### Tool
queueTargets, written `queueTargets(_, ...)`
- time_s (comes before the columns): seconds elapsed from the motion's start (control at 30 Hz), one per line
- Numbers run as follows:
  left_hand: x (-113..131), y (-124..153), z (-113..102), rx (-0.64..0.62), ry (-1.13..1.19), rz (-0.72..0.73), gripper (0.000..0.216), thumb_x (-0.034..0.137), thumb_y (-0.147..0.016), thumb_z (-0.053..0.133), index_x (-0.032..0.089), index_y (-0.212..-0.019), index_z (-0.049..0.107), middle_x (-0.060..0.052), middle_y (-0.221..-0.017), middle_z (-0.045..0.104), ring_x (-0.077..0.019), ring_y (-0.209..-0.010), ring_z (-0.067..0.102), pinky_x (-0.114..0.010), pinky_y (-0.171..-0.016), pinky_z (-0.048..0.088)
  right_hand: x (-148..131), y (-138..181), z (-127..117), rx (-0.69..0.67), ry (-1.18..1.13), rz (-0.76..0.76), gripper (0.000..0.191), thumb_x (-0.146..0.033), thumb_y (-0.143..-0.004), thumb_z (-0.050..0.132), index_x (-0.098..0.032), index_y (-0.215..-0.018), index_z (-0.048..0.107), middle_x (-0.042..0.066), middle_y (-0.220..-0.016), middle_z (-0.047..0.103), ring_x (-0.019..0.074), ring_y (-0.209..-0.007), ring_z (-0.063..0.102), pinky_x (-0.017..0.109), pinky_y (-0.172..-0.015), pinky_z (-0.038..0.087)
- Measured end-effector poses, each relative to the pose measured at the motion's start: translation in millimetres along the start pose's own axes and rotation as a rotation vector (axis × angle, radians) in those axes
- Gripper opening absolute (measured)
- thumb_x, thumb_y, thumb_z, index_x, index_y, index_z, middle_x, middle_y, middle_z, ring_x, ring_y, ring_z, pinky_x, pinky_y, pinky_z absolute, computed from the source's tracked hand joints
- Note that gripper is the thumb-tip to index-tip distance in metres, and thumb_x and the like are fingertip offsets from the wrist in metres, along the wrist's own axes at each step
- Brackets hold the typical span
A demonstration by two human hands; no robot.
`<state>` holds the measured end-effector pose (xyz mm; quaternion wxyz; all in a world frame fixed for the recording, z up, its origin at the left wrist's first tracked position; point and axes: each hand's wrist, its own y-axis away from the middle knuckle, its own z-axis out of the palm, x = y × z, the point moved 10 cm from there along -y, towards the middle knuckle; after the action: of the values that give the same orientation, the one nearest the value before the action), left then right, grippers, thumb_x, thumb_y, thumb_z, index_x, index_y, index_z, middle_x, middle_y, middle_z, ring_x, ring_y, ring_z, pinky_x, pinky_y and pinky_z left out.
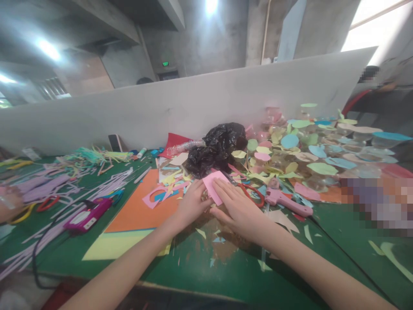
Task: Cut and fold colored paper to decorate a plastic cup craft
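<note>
A square of pink paper [213, 183] is tilted up between my two hands above the front of the green table. My right hand [237, 211] lies flat across its right part, fingers stretched and thumb apart. At the paper's lower left, my left hand [193, 202] is closed with curled fingers around something beneath the sheet that I cannot make out. Just right of my right hand's fingers lie red-handled scissors [256, 196], partly covered. Further right rests a pink glue gun [288, 202] with its black cord trailing.
Orange and yellow paper sheets [129, 215] lie left, near a purple device [88, 215] and paper strips [106, 187]. A crumpled black plastic bag [222, 144] sits behind my hands. Clear plastic cups with coloured paper discs [318, 150] crowd the right. A person's hand [9, 204] shows far left.
</note>
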<state>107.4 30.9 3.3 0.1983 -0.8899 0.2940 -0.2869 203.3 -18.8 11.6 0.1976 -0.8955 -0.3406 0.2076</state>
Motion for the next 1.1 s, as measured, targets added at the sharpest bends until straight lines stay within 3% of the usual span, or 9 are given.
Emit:
queueTargets(0.13, 1.1, -0.2, -0.8, 0.012, 0.007, 0.013, 0.037, 0.022, -0.083, 0.063, 0.020, -0.120, 0.060, -0.009, -0.119, 0.064, -0.0242, -0.109, 0.056, -0.042, -0.094, 0.046, 0.7, -0.5, -1.0, 0.010, 0.012, 0.013, 0.065, -0.043, -0.093, 0.048, -0.005, -0.146, 0.039, 0.019, -0.151, 0.036, 0.0298, -0.142, 0.032, 0.049, -0.114, 0.033)
queueTargets(0.5, 2.4, 0.1, 0.0, 0.007, 0.002, 0.009, 0.042, 0.021, -0.081, 0.064, 0.021, -0.122, 0.058, -0.010, -0.123, 0.062, -0.0256, -0.113, 0.055, -0.043, -0.096, 0.045, -0.8, -0.5, -5.4, 0.035, -0.023, -0.003, 0.066, -0.043, -0.094, 0.047, -0.010, -0.149, 0.033, 0.019, -0.153, 0.034, 0.0306, -0.143, 0.029, 0.052, -0.113, 0.033)
queueTargets(0.77, 2.6, 0.2, 4.2, -0.021, -0.023, 0.020, 0.038, 0.022, -0.082, 0.064, 0.019, -0.119, 0.060, -0.011, -0.120, 0.062, -0.0262, -0.111, 0.054, -0.043, -0.095, 0.044, 0.7, -1.2, -1.8, 0.006, -0.010, 0.020, 0.072, -0.048, -0.094, 0.046, -0.002, -0.147, 0.033, 0.023, -0.153, 0.031, 0.0312, -0.144, 0.027, 0.050, -0.115, 0.031)
queueTargets(1.1, 8.6, 0.5, 2.0, -0.010, -0.081, 0.062, 0.031, 0.024, -0.083, 0.063, 0.018, -0.113, 0.061, -0.010, -0.113, 0.064, -0.0253, -0.104, 0.055, -0.041, -0.089, 0.046, -0.7, -1.1, -1.9, -0.019, -0.050, 0.015, 0.075, -0.051, -0.094, 0.044, -0.002, -0.149, 0.029, 0.023, -0.155, 0.027, 0.0310, -0.145, 0.023, 0.050, -0.116, 0.028)
